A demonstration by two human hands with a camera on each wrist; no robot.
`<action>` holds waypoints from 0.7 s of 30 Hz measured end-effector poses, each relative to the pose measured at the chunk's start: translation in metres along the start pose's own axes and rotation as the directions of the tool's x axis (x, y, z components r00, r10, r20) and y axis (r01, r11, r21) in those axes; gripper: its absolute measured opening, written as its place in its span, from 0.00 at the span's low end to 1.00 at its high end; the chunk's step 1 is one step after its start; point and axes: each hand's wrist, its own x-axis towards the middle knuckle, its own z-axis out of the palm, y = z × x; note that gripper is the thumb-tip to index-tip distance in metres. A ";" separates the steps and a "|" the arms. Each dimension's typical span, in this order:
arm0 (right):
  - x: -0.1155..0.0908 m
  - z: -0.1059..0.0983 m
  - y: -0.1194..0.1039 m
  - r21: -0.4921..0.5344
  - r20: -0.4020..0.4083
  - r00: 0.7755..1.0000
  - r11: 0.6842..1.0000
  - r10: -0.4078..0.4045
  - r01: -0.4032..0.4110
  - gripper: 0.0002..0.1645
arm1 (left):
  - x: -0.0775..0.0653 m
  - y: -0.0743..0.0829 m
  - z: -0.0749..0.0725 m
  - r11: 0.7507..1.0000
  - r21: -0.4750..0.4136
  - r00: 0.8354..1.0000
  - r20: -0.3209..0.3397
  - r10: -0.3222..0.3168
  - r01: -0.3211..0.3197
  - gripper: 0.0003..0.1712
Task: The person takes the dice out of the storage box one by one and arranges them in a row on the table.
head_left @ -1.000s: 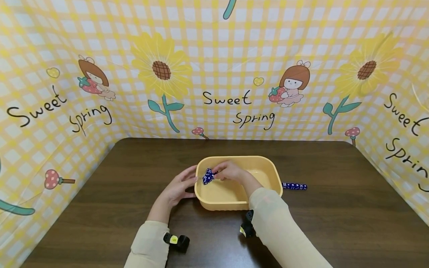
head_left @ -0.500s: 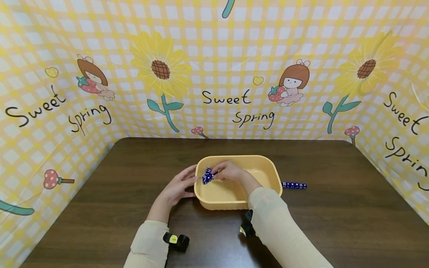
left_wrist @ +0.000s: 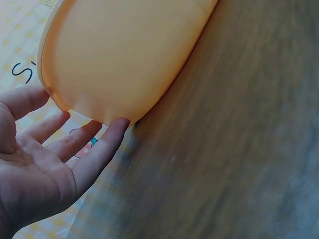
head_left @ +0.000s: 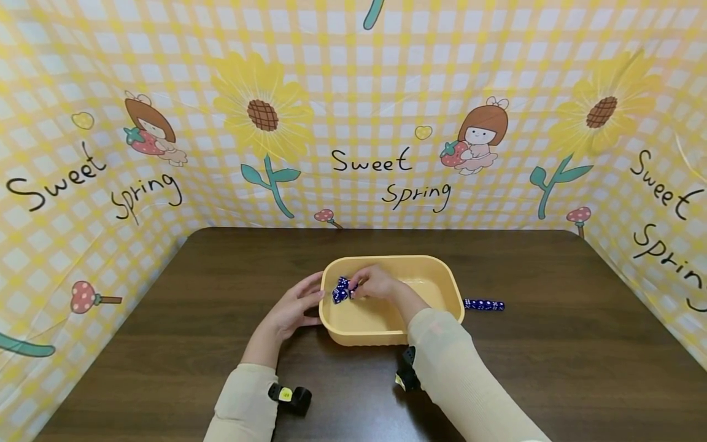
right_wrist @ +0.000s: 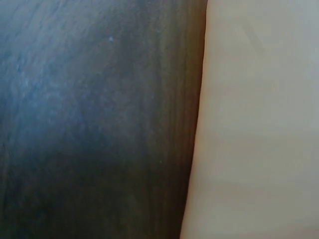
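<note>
Nearest the person, cream sleeves [head_left: 245,399] are covering both forearms, and black wrist cameras [head_left: 298,400] are sitting behind the hands. Ahead of them, the left hand [head_left: 295,307] is spreading its fingers apart, its fingertips touching the outer left end of a pale-yellow, round-cornered plastic basin [head_left: 367,338]. Across from that hand, the right hand [head_left: 378,285] is reaching inside the basin, fingers curling together; whether they are pinching a cube I cannot tell. A small cluster of dark-blue, white-dotted dice [head_left: 339,294] is lying at and just left of those fingertips, near the left wall. Well right of the right fingers, a straight row of matching dice [head_left: 485,304] is lying outside, just beside the basin, on a dark-brown wooden table [head_left: 552,344]. Beyond both hands, a yellow-and-white checked cloth [head_left: 353,92] is hanging.
</note>
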 end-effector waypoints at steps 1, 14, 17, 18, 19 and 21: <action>0.005 0.000 0.006 0.003 0.008 1.000 1.000 0.015 -0.015 0.10 | 0.000 0.000 0.000 1.000 0.000 1.000 0.000 0.002 -0.002 0.29; -0.055 0.000 -0.094 -0.076 -0.012 0.995 0.992 0.099 -0.100 0.08 | 0.000 -0.001 0.000 1.000 -0.004 1.000 -0.004 0.009 -0.009 0.29; -0.031 0.000 -0.052 -0.112 0.000 0.999 0.992 0.048 -0.048 0.07 | 0.000 -0.001 0.000 1.000 -0.007 1.000 -0.005 0.005 -0.005 0.29; -0.020 0.001 -0.035 -0.122 0.001 0.999 0.992 0.037 -0.037 0.07 | 0.000 -0.001 0.000 1.000 -0.007 1.000 -0.005 0.007 -0.007 0.29; -0.010 0.002 -0.017 -0.125 0.004 1.000 0.992 0.007 -0.007 0.07 | -0.001 -0.001 0.000 1.000 -0.007 1.000 -0.005 0.007 -0.007 0.29; 0.008 0.003 0.012 -0.126 0.010 1.000 0.992 -0.006 0.007 0.08 | -0.001 -0.001 0.000 1.000 -0.004 1.000 -0.006 0.008 -0.008 0.29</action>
